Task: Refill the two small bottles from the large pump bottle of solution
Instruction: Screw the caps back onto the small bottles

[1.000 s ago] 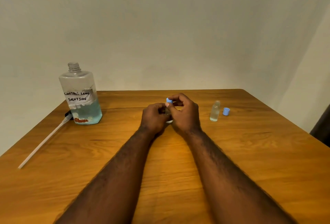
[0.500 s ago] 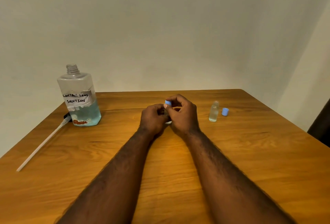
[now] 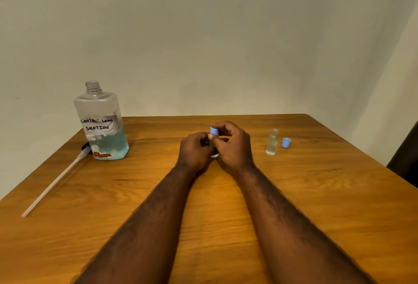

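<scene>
Centrally, your left hand (image 3: 195, 147) curls round a small clear plastic bottle (image 3: 214, 155), mostly hidden; your right hand (image 3: 234, 147) pinches its round blue cap (image 3: 214, 131). Second small clear bottle (image 3: 272, 142) stands uncapped at frame right, loose blue cap (image 3: 286, 142) just beside. Large labelled clear pump bottle (image 3: 101, 125), pump off, stands at frame left.

Wooden table (image 3: 316, 204), orange-brown grain, occupies the field from 3 through 6 to 9 o'clock. Plain off-white wall (image 3: 203, 34) stands behind at 12 o'clock. Dark object (image 3: 407, 159), cropped and unidentifiable, sits at 3 o'clock beyond the table edge.
</scene>
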